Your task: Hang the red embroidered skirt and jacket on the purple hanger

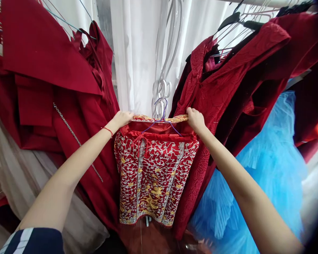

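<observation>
A red skirt (156, 169) with silver and gold embroidery hangs in front of me, its red waistband tied with a small bow at the left. Behind its top edge shows a gold-patterned garment (175, 119) with a red lining. A purple wire hanger (163, 118) lies over both, hooked up at a white metal ring. My left hand (122, 119) is closed on the left end of the gold-patterned garment. At its right end, my right hand (196, 120) grips with fingers curled over the edge. Most of the rear garment is hidden by the skirt.
Dark red dresses (50, 70) on hangers crowd the left side. More red gowns (228, 81) hang at the right, beside a blue tulle dress (254, 176). Behind the hanger stand a white scrolled metal rack (163, 88) and a white curtain (134, 53).
</observation>
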Available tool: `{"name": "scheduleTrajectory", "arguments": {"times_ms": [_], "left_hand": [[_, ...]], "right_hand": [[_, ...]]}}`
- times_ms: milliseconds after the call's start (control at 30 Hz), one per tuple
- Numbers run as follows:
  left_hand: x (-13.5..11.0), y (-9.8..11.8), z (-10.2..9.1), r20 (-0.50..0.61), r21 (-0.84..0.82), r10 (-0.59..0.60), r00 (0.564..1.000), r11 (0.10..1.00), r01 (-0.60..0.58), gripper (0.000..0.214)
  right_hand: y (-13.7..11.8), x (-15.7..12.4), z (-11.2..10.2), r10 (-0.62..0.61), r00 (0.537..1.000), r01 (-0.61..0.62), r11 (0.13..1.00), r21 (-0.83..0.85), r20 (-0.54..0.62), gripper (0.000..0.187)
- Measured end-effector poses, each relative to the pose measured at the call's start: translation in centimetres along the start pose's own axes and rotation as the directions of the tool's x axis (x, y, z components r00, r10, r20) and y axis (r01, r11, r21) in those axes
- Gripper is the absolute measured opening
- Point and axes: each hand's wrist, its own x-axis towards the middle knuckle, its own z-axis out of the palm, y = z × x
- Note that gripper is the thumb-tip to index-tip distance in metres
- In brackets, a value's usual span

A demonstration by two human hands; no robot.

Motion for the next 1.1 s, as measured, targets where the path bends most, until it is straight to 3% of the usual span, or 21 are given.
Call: {"name": "scheduleTrajectory", "arguments": {"times_ms": [67, 133, 200, 267, 300, 367, 433, 500, 567, 633, 667, 700, 767, 833, 867, 900, 967, 1100], "left_hand": [[-0.4, -0.3, 0.6, -0.082, -0.113, -0.258, 0.963, 0.962, 0.248, 0.026], [-1.2, -1.0, 1.6, -0.068, -0.273, -0.487, 0.871, 0.849, 0.453, 0.023], [-2.0, -1.9, 2.6, 0.005, -0.380, -0.595, 0.803, 0.742, 0.552, 0.020], [-2.7, -2.6, 3.3, 0.020, -0.408, -0.606, 0.795, 0.722, 0.560, 0.018], [-2.8, -2.8, 3.5, -0.010, -0.403, -0.597, 0.802, 0.736, 0.543, 0.017], [-2.8, -3.0, 3.5, -0.093, -0.407, -0.584, 0.806, 0.761, 0.505, 0.016], [-2.3, -2.8, 3.5, -0.152, -0.466, -0.595, 0.790, 0.748, 0.473, 0.018], [-1.6, -2.1, 3.6, -0.168, -0.564, -0.636, 0.753, 0.689, 0.456, 0.021], [-1.0, -1.0, 3.9, -0.151, -0.654, -0.716, 0.682, 0.589, 0.474, 0.023], [-0.8, -0.1, 4.2, -0.130, -0.689, -0.780, 0.613, 0.515, 0.509, 0.025], [-1.0, 0.1, 4.4, -0.139, -0.675, -0.779, 0.612, 0.527, 0.517, 0.026], [-1.4, 0.2, 4.7, -0.164, -0.635, -0.747, 0.644, 0.580, 0.511, 0.028], [-3.0, -0.4, 5.1, -0.220, -0.476, -0.579, 0.785, 0.766, 0.432, 0.030], [-5.2, -1.3, 5.7, -0.189, -0.274, -0.319, 0.929, 0.925, 0.262, 0.028], [-6.4, -1.7, 5.9, -0.141, -0.196, -0.201, 0.969, 0.965, 0.172, 0.026], [-7.5, -1.8, 6.1, -0.094, -0.140, -0.116, 0.989, 0.985, 0.102, 0.024], [-9.6, -1.5, 6.2, -0.048, -0.077, -0.069, 0.996, 0.995, 0.066, 0.023], [-12.4, 2.0, 4.8, -0.085, -0.022, -0.238, 0.968, 0.971, 0.237, 0.029]], "right_hand": [[-0.4, -0.9, 0.3, 0.200, 0.974, -0.200, 0.980, -0.012, 0.102, 0.033], [-0.1, -2.3, 0.8, 0.248, 0.949, -0.245, 0.969, -0.039, 0.193, 0.033], [0.8, -3.6, 1.4, 0.249, 0.949, -0.248, 0.968, -0.032, 0.195, 0.027], [2.3, -4.6, 1.9, 0.320, 0.928, -0.344, 0.932, 0.115, 0.189, 0.017], [3.2, -5.0, 2.1, 0.369, 0.901, -0.420, 0.872, 0.251, 0.227, 0.011], [4.7, -5.5, 2.4, 0.410, 0.841, -0.541, 0.663, 0.518, 0.354, 0.009], [5.6, -5.9, 2.6, 0.376, 0.818, -0.573, 0.466, 0.674, 0.435, 0.014], [5.7, -6.3, 2.7, 0.402, 0.838, -0.518, 0.369, 0.772, 0.370, 0.015], [5.2, -6.6, 2.9, 0.476, 0.840, -0.437, 0.311, 0.844, 0.260, 0.015], [4.7, -6.9, 2.8, 0.538, 0.836, -0.352, 0.379, 0.856, 0.105, 0.016], [4.6, -7.1, 2.7, 0.544, 0.839, -0.321, 0.467, 0.824, 0.018, 0.018], [4.7, -7.3, 2.5, 0.532, 0.843, -0.290, 0.573, 0.766, -0.079, 0.020], [5.4, -8.1, 2.3, 0.424, 0.875, -0.234, 0.793, 0.563, -0.234, 0.022], [6.5, -9.2, 2.3, 0.239, 0.935, -0.147, 0.934, 0.326, -0.263, 0.024], [7.0, -9.9, 2.4, 0.149, 0.957, -0.093, 0.970, 0.224, -0.247, 0.026], [7.3, -10.7, 2.5, 0.086, 0.970, -0.053, 0.988, 0.145, -0.230, 0.028], [7.5, -12.5, 2.7, 0.060, 0.970, -0.051, 0.998, 0.046, -0.235, 0.032], [4.7, -16.3, 2.2, 0.180, 0.912, -0.191, 0.982, 0.004, -0.369, 0.035]]}}
